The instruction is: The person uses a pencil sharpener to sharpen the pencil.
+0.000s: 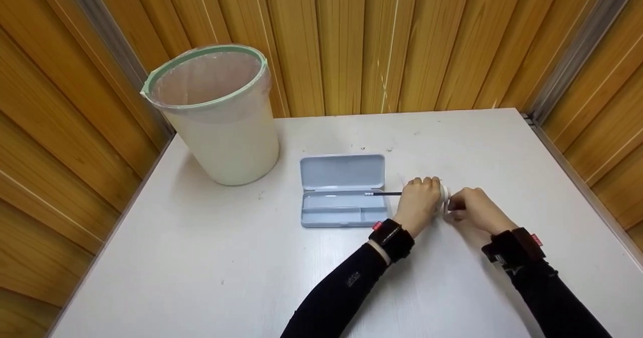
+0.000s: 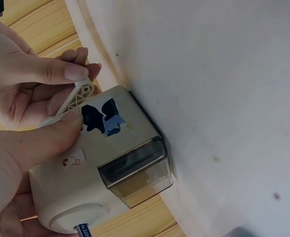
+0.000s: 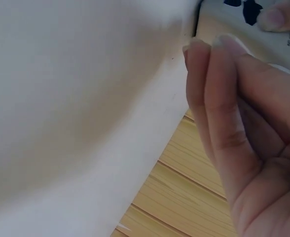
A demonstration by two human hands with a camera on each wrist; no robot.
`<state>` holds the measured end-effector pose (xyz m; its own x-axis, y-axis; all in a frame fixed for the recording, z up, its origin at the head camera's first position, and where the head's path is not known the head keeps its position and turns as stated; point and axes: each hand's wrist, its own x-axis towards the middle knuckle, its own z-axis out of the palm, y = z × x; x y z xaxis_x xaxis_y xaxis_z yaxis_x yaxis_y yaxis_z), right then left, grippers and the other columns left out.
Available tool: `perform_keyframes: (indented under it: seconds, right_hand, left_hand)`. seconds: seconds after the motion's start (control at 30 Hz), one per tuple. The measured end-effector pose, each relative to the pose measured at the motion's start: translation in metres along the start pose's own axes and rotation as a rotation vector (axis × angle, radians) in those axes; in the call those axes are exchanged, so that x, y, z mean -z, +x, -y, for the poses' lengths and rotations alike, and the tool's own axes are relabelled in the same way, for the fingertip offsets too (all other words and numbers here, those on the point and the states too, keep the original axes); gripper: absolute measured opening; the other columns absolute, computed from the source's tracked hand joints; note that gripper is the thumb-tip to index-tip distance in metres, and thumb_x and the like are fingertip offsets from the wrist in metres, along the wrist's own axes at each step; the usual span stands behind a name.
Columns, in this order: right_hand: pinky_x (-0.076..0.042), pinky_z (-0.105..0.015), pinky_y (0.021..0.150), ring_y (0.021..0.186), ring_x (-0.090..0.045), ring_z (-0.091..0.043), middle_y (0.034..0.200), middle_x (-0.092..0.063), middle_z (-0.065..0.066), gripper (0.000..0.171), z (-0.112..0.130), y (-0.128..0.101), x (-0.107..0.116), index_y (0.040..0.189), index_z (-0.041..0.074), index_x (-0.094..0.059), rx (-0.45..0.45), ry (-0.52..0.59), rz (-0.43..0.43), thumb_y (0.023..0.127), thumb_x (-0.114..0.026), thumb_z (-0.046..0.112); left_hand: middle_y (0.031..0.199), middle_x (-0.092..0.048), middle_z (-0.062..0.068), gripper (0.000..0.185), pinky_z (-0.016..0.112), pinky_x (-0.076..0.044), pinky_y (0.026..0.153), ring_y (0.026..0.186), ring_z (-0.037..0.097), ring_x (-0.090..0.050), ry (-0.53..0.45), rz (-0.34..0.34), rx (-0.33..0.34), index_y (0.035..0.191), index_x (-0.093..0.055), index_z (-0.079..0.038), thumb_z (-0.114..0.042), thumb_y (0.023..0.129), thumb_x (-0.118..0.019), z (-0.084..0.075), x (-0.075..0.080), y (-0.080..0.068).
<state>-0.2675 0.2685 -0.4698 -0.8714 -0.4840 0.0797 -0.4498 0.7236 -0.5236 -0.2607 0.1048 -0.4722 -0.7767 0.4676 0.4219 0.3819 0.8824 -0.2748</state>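
My left hand (image 1: 419, 202) grips a cream pencil sharpener (image 2: 135, 116) with dark stickers and a clear, dark-tinted shavings drawer (image 2: 140, 177). Its thumb lies along the sharpener's body in the left wrist view. A dark pencil (image 1: 387, 194) sticks out of the sharpener's front, its eraser end reaching over the pencil case. On the opposite side, my right hand (image 1: 477, 210) pinches the end of the crank handle (image 2: 77, 96) between thumb and fingers. In the right wrist view the right fingers hide the crank. The sharpener rests on the white table, mostly covered by the left hand in the head view.
An open light-blue pencil case (image 1: 343, 172) with divided compartments lies left of my left hand. A tall cream bin (image 1: 231, 147) with a green rim and a plastic liner stands at the back left. Wood-patterned walls (image 1: 351, 46) enclose the white table (image 1: 201, 257).
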Motion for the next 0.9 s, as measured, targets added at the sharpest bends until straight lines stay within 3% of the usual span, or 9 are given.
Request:
perform_keyframes:
  seconds: [0.4,0.9]
  right_hand:
    - [-0.05,-0.019,0.054,0.057,-0.06,-0.005,0.067,-0.07,-0.009,0.01,0.005,-0.007,0.003,0.071,-0.001,-0.069,0.014,0.028,0.006,0.076,-0.073,-0.007]
    - [-0.054,-0.019,0.057,0.06,-0.066,-0.012,0.073,-0.073,-0.015,0.003,0.013,-0.017,0.01,0.077,-0.005,-0.07,0.013,0.056,0.007,0.079,-0.073,-0.005]
  left_hand:
    - [0.092,-0.072,-0.009,0.023,0.017,-0.054,0.069,0.077,0.006,-0.065,0.013,-0.013,0.015,0.111,-0.069,-0.017,-0.027,0.094,-0.058,-0.002,-0.001,0.0]
    - [0.095,-0.072,-0.009,0.023,0.017,-0.054,0.072,0.079,0.006,-0.066,0.007,0.005,0.002,0.112,-0.069,-0.017,-0.019,0.093,-0.057,-0.003,0.001,0.001]
